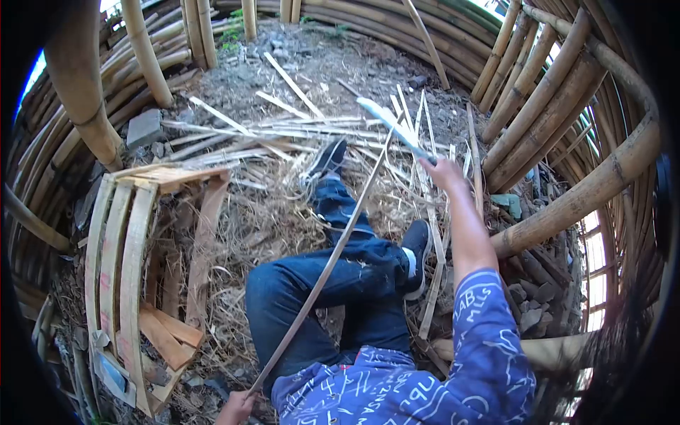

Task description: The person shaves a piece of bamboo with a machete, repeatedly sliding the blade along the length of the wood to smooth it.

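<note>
My right hand [439,173] is closed around the handle of a long-bladed knife [398,127], whose pale blade points up and to the left. A long bamboo strip [333,258] runs diagonally across my thigh. My left hand [239,405], at the bottom edge, is closed on the strip's lower end. The strip's upper end lies close to the blade; whether they touch I cannot tell. Past my feet, several pale split strips [283,131] lie crossed on the ground.
A slatted wooden crate [131,262] stands at the left with loose wood pieces [170,336] inside. Thick bamboo poles [581,198] rise on the right. A grey block [144,129] sits at the upper left. Stones [535,304] and shavings cover the ground.
</note>
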A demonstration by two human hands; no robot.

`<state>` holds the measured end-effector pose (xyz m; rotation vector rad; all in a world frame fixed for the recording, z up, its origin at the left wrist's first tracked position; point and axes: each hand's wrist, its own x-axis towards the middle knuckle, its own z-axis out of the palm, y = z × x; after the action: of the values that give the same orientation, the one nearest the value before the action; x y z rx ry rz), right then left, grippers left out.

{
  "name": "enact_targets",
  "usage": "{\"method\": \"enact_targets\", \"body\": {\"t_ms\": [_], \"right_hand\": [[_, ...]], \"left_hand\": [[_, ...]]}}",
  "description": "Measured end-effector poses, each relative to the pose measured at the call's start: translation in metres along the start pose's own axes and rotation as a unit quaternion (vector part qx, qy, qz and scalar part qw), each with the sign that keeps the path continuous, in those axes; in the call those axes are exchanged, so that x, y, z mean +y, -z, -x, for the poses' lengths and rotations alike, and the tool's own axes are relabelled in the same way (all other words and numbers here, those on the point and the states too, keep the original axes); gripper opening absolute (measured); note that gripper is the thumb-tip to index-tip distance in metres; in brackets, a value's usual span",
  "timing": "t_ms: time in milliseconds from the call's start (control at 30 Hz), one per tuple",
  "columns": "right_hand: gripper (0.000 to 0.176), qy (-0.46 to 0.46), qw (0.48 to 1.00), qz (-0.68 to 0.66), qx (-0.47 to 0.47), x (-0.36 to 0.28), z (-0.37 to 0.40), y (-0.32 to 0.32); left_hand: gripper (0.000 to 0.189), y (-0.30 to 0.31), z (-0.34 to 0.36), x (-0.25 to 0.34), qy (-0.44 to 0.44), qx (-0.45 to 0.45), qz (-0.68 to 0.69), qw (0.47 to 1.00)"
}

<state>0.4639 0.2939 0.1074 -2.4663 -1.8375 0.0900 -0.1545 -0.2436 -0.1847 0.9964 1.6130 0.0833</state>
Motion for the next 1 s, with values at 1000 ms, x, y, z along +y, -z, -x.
{"method": "enact_targets", "body": {"t_ms": [1000], "right_hand": [[0.072,-0.062,0.993,0.104,0.008,0.044,0.0,0.018]], "left_hand": [[0.031,0.042,0.029,0.02,-0.116,-0.058,-0.02,0.991]]}}
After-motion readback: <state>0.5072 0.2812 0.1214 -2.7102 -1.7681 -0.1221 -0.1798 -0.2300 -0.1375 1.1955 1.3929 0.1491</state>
